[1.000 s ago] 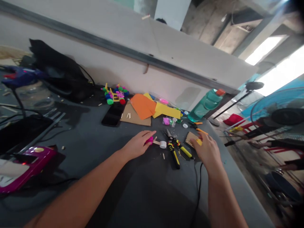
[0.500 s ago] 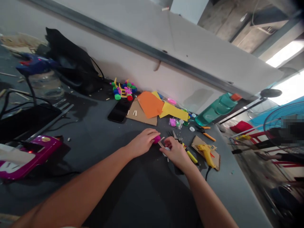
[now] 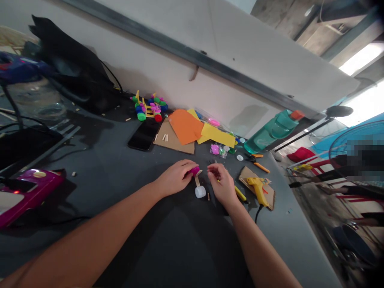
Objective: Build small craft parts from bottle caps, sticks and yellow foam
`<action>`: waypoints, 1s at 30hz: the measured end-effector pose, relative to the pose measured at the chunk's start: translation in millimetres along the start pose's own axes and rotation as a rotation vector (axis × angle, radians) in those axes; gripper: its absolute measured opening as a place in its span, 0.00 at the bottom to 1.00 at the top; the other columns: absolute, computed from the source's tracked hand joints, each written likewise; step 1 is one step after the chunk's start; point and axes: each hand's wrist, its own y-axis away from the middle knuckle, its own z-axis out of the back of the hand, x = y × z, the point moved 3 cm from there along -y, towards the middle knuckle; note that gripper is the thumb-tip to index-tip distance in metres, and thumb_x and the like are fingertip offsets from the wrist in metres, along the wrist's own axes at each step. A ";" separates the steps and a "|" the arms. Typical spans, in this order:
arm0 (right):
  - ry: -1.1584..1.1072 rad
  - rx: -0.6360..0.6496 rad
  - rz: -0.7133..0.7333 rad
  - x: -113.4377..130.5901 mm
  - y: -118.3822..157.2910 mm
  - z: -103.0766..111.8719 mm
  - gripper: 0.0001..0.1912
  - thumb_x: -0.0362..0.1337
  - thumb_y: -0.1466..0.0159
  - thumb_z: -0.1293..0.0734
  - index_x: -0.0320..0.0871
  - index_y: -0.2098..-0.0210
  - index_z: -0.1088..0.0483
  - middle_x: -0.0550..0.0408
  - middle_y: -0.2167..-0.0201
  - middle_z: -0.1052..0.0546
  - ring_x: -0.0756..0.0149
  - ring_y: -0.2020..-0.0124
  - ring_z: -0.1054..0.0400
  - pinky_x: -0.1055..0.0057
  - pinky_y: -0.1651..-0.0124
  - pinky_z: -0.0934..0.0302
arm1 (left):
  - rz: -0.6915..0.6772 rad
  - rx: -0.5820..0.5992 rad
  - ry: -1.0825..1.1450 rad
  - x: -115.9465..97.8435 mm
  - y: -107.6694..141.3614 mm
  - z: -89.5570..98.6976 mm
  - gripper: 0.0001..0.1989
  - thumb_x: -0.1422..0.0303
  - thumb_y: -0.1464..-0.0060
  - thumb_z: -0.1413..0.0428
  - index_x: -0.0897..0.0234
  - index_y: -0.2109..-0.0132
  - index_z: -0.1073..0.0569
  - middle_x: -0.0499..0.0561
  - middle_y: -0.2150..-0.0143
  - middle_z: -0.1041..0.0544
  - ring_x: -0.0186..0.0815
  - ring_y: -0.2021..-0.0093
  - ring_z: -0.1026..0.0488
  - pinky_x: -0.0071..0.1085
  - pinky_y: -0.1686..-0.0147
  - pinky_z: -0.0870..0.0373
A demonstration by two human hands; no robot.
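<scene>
My left hand [image 3: 177,176] pinches a magenta bottle cap [image 3: 195,171], part of which is hidden by the fingers. A pale piece of wooden stick shows at the cap's right edge. Just below the cap, a flat wooden stick [image 3: 197,181] runs down to a white round cap [image 3: 200,192]; I cannot tell whether the stick is joined to the magenta one. To the right, my right hand [image 3: 221,184] hovers with loosely curled fingers apart and nothing visible between them. A short wooden piece [image 3: 209,196] lies beside the white cap. Yellow-handled pliers [image 3: 240,194] are partly covered by my right hand.
A yellow glue gun [image 3: 259,191] rests on cardboard at right, near orange-handled pliers [image 3: 261,164]. Behind are a phone [image 3: 144,135], orange paper [image 3: 186,127], a colourful toy [image 3: 150,107] and a teal bottle [image 3: 270,132]. A magenta device [image 3: 39,192] stands left.
My right hand has let go of the wooden stick and moved slightly right, away from the magenta cap. The white cap and stick now show between the hands. The view has shifted a little.
</scene>
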 end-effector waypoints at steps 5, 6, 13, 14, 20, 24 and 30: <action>0.071 0.017 0.220 8.0 -5.2 -0.3 0.10 0.36 0.36 0.40 0.47 0.58 0.29 0.53 0.60 0.24 0.62 0.56 0.33 0.62 0.50 0.41 | 0.077 -0.076 -0.060 -3.0 -0.7 2.8 0.20 0.81 0.49 0.53 0.65 0.49 0.33 0.55 0.49 0.30 0.39 0.47 0.34 0.37 0.46 0.37; 0.083 0.024 0.234 9.6 -6.0 -1.8 0.10 0.36 0.36 0.39 0.47 0.58 0.28 0.54 0.60 0.24 0.62 0.56 0.33 0.62 0.49 0.42 | 0.144 -0.121 -0.075 -3.5 -0.2 5.7 0.19 0.81 0.49 0.53 0.66 0.51 0.32 0.56 0.51 0.29 0.39 0.49 0.33 0.37 0.48 0.36; 0.099 0.048 0.235 10.0 -11.7 -9.5 0.08 0.37 0.37 0.37 0.49 0.61 0.26 0.55 0.64 0.22 0.61 0.59 0.32 0.61 0.52 0.41 | 0.601 -0.008 0.055 -13.7 8.1 7.5 0.06 0.73 0.48 0.51 0.63 0.61 0.35 0.51 0.72 0.26 0.37 0.70 0.26 0.30 0.72 0.34; 0.101 0.046 0.236 9.2 -12.1 -9.8 0.07 0.37 0.38 0.36 0.49 0.62 0.26 0.56 0.66 0.22 0.62 0.60 0.31 0.62 0.53 0.41 | 0.631 0.033 0.123 -15.1 8.4 3.9 0.05 0.73 0.48 0.51 0.63 0.62 0.35 0.51 0.72 0.26 0.36 0.73 0.27 0.28 0.75 0.35; 0.163 0.031 0.209 5.8 -12.0 -10.0 0.06 0.37 0.38 0.36 0.48 0.65 0.26 0.56 0.69 0.22 0.62 0.63 0.32 0.61 0.53 0.42 | 0.817 0.075 0.672 -16.6 5.4 -15.1 0.03 0.75 0.48 0.54 0.64 0.65 0.38 0.53 0.64 0.27 0.30 0.74 0.26 0.20 0.85 0.39; 0.187 0.026 0.210 5.8 -11.1 -9.4 0.07 0.38 0.38 0.36 0.48 0.65 0.25 0.56 0.70 0.22 0.62 0.63 0.32 0.61 0.53 0.43 | 0.842 0.049 0.827 -16.4 4.5 -17.6 0.04 0.75 0.49 0.52 0.64 0.64 0.37 0.50 0.68 0.28 0.30 0.74 0.26 0.20 0.84 0.37; 0.189 0.040 0.243 8.7 -10.3 -9.6 0.06 0.37 0.39 0.35 0.48 0.66 0.25 0.56 0.71 0.23 0.63 0.63 0.32 0.61 0.52 0.44 | 0.836 0.014 0.683 -13.0 7.1 -20.7 0.07 0.74 0.51 0.47 0.63 0.66 0.39 0.44 0.77 0.32 0.26 0.83 0.35 0.20 0.89 0.45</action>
